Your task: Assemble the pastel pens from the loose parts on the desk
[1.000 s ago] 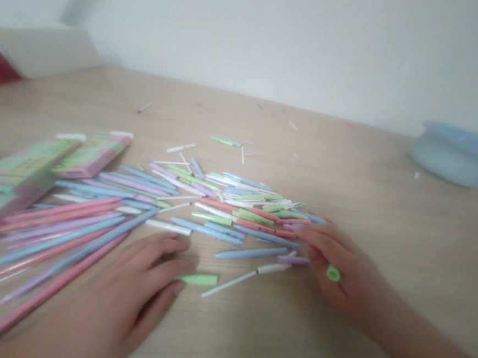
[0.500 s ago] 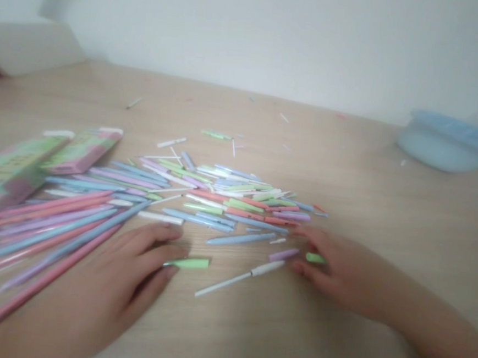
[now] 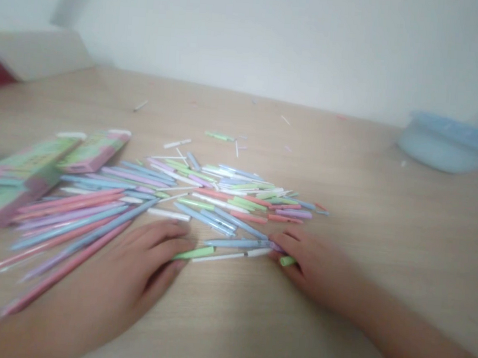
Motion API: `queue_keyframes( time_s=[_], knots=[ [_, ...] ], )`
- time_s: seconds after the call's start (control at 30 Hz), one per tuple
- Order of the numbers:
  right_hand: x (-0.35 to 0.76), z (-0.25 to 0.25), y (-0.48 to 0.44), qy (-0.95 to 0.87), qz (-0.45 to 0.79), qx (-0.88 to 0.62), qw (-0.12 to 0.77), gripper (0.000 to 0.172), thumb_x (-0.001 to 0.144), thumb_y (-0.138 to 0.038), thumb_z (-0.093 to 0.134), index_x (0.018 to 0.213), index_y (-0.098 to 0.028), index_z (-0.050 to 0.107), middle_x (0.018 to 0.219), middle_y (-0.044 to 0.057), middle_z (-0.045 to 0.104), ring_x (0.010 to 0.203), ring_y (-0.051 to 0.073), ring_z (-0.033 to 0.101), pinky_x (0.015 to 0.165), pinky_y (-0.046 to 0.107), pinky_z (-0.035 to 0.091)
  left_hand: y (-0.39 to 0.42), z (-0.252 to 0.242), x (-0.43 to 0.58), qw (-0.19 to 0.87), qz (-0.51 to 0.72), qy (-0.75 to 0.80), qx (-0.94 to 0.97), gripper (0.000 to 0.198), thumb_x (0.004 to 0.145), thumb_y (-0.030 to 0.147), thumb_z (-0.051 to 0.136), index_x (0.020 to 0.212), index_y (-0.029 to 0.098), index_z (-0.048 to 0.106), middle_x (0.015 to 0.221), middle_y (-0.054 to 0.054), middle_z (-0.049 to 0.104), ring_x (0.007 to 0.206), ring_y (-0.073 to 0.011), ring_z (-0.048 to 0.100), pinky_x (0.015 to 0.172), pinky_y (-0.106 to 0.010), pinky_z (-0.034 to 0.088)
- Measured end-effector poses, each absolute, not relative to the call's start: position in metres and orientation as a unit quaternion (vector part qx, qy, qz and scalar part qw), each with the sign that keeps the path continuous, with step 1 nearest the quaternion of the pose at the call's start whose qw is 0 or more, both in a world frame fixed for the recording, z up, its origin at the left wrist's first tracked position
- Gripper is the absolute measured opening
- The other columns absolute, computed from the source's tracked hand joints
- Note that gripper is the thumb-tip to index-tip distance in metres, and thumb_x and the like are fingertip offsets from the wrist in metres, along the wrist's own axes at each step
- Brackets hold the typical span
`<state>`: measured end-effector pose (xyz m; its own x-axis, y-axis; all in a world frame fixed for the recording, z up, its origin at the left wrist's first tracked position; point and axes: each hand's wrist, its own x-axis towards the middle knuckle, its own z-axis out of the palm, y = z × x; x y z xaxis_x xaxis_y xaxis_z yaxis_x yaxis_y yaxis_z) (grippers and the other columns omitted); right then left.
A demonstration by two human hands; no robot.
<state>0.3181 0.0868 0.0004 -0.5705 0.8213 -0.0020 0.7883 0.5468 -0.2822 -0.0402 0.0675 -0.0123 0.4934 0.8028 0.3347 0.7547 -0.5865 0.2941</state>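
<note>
My left hand (image 3: pixel 145 265) rests on the table with its fingers closed around one end of a light green pen cap (image 3: pixel 200 252). Across from it, my right hand (image 3: pixel 315 262) is low on the table, fingers drawn together, with the short end of another green pen cap (image 3: pixel 286 260) sticking out between them. Its fingertips touch a purple pen piece (image 3: pixel 275 246), the blue pen piece (image 3: pixel 234 243) and a white pen part with a thin refill (image 3: pixel 253 252). A loose pile of pastel pen parts (image 3: pixel 237 201) lies just beyond both hands.
Long pink, blue and purple pens (image 3: pixel 82 227) fan out beside my left forearm. Pastel boxes (image 3: pixel 33 168) stand at the left. A pale blue pouch-like object (image 3: pixel 448 143) sits at the far right. Thin scraps (image 3: pixel 237 147) are scattered toward the wall.
My right hand has moved left, pushing the purple piece and white pen part closer to the pile. My left hand has shifted slightly right, its green pen cap moving along. The view has shifted slightly.
</note>
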Motion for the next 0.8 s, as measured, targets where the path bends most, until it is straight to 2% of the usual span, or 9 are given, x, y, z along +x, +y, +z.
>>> queue_keyframes(
  time_s=[0.13,0.23,0.33,0.47,0.67,0.8],
  knots=[
    [0.331,0.001,0.092,-0.880,0.122,-0.456,0.053,0.030,0.099,-0.022,0.061,0.125,-0.029,0.074,0.131,0.010,0.072,0.122,0.033,0.067,0.100,0.049,0.058,0.070,-0.005,-0.028,0.052,0.242,0.448,0.859,0.040,0.103,0.050,0.052,0.130,0.027,0.072,0.127,-0.008,0.074,0.127,-0.0295,0.067,0.121,-0.048,0.048],
    [0.331,-0.003,0.094,-0.869,0.097,-0.478,0.082,0.032,0.104,-0.028,0.057,0.133,-0.027,0.071,0.146,0.011,0.066,0.134,0.033,0.062,0.109,0.053,0.054,0.070,-0.005,-0.028,0.051,0.243,0.446,0.860,0.039,0.103,0.048,0.053,0.129,0.027,0.073,0.127,-0.008,0.075,0.126,-0.0294,0.068,0.120,-0.048,0.049],
    [0.324,-0.009,0.097,-0.853,0.078,-0.505,0.107,0.036,0.107,-0.032,0.052,0.139,-0.026,0.067,0.148,0.011,0.067,0.137,0.033,0.061,0.114,0.055,0.051,0.068,-0.007,-0.036,0.050,0.230,0.444,0.865,0.036,0.103,0.043,0.055,0.130,0.027,0.072,0.129,-0.008,0.074,0.125,-0.0287,0.068,0.117,-0.046,0.051],
    [0.315,-0.014,0.102,-0.834,0.054,-0.540,0.094,0.038,0.107,-0.034,0.049,0.138,-0.022,0.067,0.141,0.014,0.071,0.129,0.034,0.067,0.110,0.055,0.054,0.066,-0.011,-0.045,0.036,0.178,0.442,0.878,0.036,0.102,0.033,0.057,0.136,0.028,0.066,0.141,-0.005,0.068,0.129,-0.0263,0.066,0.114,-0.043,0.052],
    [0.307,-0.006,0.114,-0.845,0.030,-0.529,0.072,0.034,0.108,-0.034,0.047,0.130,-0.020,0.069,0.133,0.014,0.074,0.123,0.034,0.069,0.106,0.050,0.053,0.064,-0.008,-0.044,0.041,0.166,0.443,0.880,0.036,0.103,0.029,0.056,0.138,0.027,0.064,0.142,-0.005,0.067,0.131,-0.0258,0.064,0.115,-0.043,0.051],
    [0.297,0.004,0.130,-0.840,0.016,-0.538,0.067,0.030,0.107,-0.037,0.050,0.120,-0.021,0.072,0.123,0.013,0.076,0.109,0.032,0.072,0.094,0.045,0.055,0.064,-0.009,-0.043,0.056,0.174,0.446,0.876,0.036,0.103,0.026,0.055,0.137,0.026,0.064,0.142,-0.006,0.066,0.131,-0.0263,0.063,0.115,-0.044,0.051]
  ],
)
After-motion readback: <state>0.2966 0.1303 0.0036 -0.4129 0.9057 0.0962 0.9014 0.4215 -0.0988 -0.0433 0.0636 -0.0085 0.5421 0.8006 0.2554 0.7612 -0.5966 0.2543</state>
